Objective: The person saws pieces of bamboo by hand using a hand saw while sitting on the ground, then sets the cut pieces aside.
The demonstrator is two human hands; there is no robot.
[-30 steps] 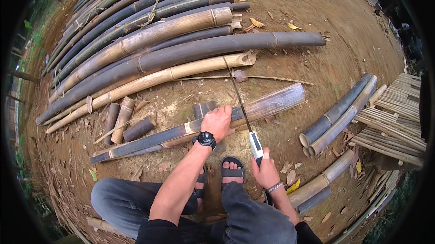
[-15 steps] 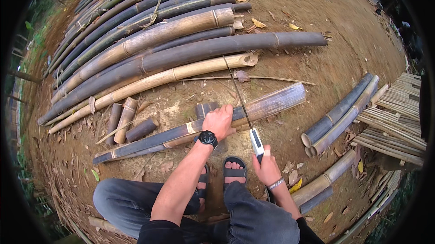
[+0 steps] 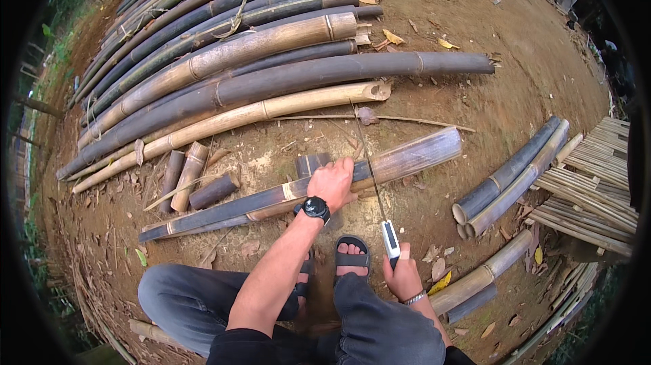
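Observation:
Two lengths of bamboo lie together in front of me, a dark bamboo pole with a pale ring and a thick, greyish right end. My left hand, with a black watch at the wrist, is wrapped over the bamboo and presses on it. Just right of those fingers the thin blade of a hand saw crosses the bamboo. My right hand grips the saw's white and black handle, below the bamboo. Under the bamboo sits a short dark bamboo block, partly hidden by my left hand.
Long bamboo poles lie in a large row at the far left. Short bamboo offcuts are nearby. Cut bamboo lengths and a slatted bamboo platform are at right. Another bamboo piece lies beside my right arm.
My right hand has drawn the saw back toward me, so its handle is lower and farther from the bamboo. My left hand stays on the bamboo.

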